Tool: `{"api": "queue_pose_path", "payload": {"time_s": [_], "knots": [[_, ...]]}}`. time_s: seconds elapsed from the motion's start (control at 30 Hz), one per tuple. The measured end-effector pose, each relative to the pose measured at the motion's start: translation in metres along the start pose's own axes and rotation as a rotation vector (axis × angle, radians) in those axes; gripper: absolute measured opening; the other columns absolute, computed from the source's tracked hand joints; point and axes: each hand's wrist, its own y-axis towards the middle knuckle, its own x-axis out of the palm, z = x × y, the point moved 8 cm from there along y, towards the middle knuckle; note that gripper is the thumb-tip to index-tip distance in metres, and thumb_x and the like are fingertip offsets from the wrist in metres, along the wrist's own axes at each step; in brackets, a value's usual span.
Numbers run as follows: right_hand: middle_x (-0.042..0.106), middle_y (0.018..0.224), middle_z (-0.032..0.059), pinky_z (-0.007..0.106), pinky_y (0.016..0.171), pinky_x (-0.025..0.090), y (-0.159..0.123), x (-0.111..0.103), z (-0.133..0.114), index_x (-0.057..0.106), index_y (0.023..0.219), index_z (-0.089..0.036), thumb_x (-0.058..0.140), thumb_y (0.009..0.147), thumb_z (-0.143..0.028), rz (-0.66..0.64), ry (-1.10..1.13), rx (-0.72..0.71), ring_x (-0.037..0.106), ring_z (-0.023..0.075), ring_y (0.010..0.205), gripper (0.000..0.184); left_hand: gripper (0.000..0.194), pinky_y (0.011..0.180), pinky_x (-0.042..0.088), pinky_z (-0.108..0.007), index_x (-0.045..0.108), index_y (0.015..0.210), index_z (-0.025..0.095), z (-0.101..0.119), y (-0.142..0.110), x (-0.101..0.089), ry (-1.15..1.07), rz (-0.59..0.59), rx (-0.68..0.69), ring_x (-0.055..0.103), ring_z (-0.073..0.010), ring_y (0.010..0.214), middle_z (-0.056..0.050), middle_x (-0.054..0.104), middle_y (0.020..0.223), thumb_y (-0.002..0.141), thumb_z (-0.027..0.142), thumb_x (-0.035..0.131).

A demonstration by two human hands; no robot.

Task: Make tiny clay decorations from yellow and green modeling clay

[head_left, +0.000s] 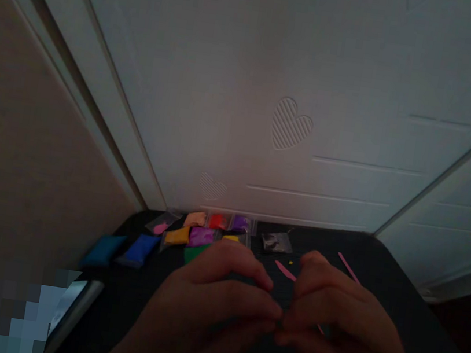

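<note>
My left hand and my right hand meet fingertip to fingertip above the dark table. Thumb and fingers are pinched together on each hand. Whatever sits between the fingertips is hidden or too small to make out. Just behind my right hand lies a pink modelling tool, partly covered by the fingers. A tiny yellow bit rests near it. Beyond my left hand is a green packet, partly hidden, and a clear bag with something yellow.
Several small bags of coloured material lie at the back, among them red, purple, orange and blue. A clear bag with dark content and a second pink tool lie right. A white panel rises behind the table.
</note>
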Motion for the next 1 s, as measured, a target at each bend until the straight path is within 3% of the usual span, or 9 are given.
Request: {"api": "queue_pose_path", "payload": {"time_s": [0.27, 0.53, 0.9, 1.0], "knots": [[0.055, 0.073, -0.003, 0.024, 0.066, 0.041, -0.004, 0.003, 0.001, 0.055, 0.079, -0.022, 0.064, 0.067, -0.011, -0.033, -0.004, 0.013, 0.052, 0.0086, 0.071, 0.019, 0.017, 0.071, 0.046, -0.019, 0.062, 0.075, 0.022, 0.005, -0.001, 0.003, 0.047, -0.009, 0.017, 0.055, -0.0119, 0.079, -0.001, 0.059, 0.082, 0.068, 0.008, 0.057], [0.056, 0.075, -0.0022, 0.031, 0.085, 0.037, -0.009, -0.006, -0.003, 0.056, 0.085, -0.024, 0.064, 0.066, -0.012, 0.038, -0.1, 0.011, 0.054, 0.0114, 0.073, 0.024, 0.016, 0.072, 0.045, -0.019, 0.06, 0.076, 0.021, 0.007, -0.004, 0.001, 0.054, 0.026, 0.024, 0.055, -0.0117, 0.081, -0.001, 0.059, 0.083, 0.067, 0.008, 0.058], [0.058, 0.071, -0.0006, 0.031, 0.068, 0.042, -0.006, -0.005, -0.008, 0.057, 0.081, -0.024, 0.06, 0.067, -0.012, 0.045, -0.212, -0.025, 0.054, 0.0124, 0.066, 0.019, 0.018, 0.075, 0.044, -0.018, 0.059, 0.078, 0.02, 0.005, -0.005, 0.005, 0.044, 0.021, -0.004, 0.054, -0.0112, 0.083, 0.0, 0.058, 0.086, 0.066, 0.006, 0.059], [0.059, 0.072, -0.0009, 0.032, 0.071, 0.042, -0.005, -0.003, -0.008, 0.056, 0.081, -0.024, 0.059, 0.067, -0.012, 0.029, -0.225, -0.017, 0.054, 0.0126, 0.067, 0.019, 0.019, 0.076, 0.043, -0.017, 0.059, 0.079, 0.019, 0.004, -0.005, 0.005, 0.03, 0.013, 0.0, 0.054, -0.0107, 0.084, 0.0, 0.058, 0.086, 0.066, 0.005, 0.059]]}}
